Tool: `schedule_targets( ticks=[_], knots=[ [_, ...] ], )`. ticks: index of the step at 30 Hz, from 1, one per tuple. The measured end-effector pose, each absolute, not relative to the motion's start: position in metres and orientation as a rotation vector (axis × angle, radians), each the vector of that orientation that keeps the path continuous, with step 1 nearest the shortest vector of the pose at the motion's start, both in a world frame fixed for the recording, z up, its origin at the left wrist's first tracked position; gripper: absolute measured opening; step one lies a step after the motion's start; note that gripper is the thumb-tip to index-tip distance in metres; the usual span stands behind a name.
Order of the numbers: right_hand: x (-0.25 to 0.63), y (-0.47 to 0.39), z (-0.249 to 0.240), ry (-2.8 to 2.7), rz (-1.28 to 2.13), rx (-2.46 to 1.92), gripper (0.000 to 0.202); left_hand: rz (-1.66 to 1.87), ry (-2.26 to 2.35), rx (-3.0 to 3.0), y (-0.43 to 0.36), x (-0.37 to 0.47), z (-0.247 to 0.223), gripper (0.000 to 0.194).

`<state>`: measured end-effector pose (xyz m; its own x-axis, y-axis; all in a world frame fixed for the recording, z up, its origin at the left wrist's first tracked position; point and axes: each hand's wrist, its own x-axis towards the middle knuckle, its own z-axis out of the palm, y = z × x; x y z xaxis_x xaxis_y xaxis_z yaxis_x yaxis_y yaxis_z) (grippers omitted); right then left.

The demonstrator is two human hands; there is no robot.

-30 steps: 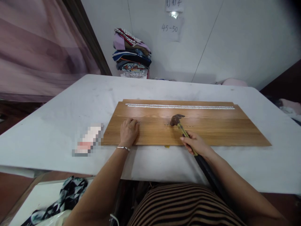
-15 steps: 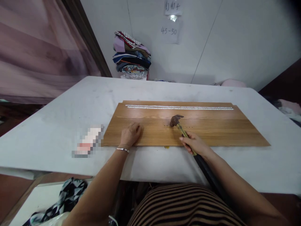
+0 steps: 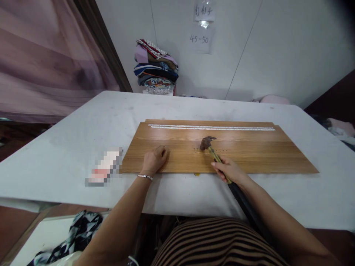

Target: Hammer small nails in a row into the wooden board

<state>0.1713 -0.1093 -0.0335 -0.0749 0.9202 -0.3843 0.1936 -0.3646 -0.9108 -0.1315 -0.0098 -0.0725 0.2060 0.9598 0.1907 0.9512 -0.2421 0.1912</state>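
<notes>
My right hand (image 3: pixel 229 170) is wrapped round the yellow-and-black handle of a claw hammer (image 3: pixel 207 143). Its rusty brown head is down at the middle of a wooden board (image 3: pixel 255 147), among a row of small dark marks that look like nails or nail holes. Whatever lies directly under the head is hidden. My left hand (image 3: pixel 155 159), a bracelet at the wrist, rests on the left part of the board with its fingers curled in. What it holds, if anything, does not show. Two white measuring strips (image 3: pixel 212 128) run side by side along the board's far edge.
The board lies on a white table (image 3: pixel 69 147). Left of it is a blurred-out flat object (image 3: pixel 105 166). Folded clothes (image 3: pixel 156 70) are stacked behind the table by the wall, and a pink curtain (image 3: pixel 50 55) hangs at the left.
</notes>
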Motion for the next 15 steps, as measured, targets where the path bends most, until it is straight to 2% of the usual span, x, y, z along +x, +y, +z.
schedule_targets(
  ticks=[15],
  knots=[
    [0.1703, -0.1092, -0.0338, -1.231, 1.486, -1.567, 0.029, 0.422, 1.910, 2.413, -0.0094, -0.1316, -0.0724, 0.028]
  ],
)
